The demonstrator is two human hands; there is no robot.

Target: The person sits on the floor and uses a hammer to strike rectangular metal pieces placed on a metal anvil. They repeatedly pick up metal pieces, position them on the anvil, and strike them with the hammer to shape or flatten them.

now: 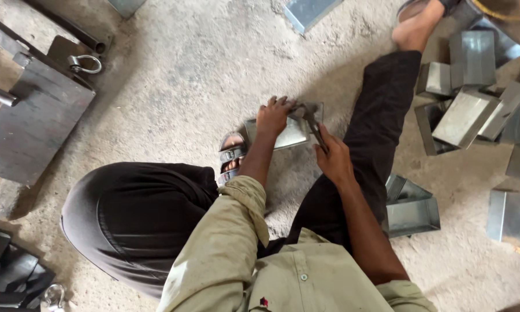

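I sit on a concrete floor with a small sheet-metal box in front of me, resting against my sandalled foot. My left hand presses down on the box's top edge and holds it steady. My right hand is closed around the handles of dark pliers, whose jaws reach the box's upper right corner next to my left fingers. My right leg in black trousers stretches out to the upper right.
A heap of similar folded metal boxes lies at the right, with one beside my right thigh and another at the top. A heavy steel plate with a shackle and pipe sits at left. Dark metal parts lie bottom left.
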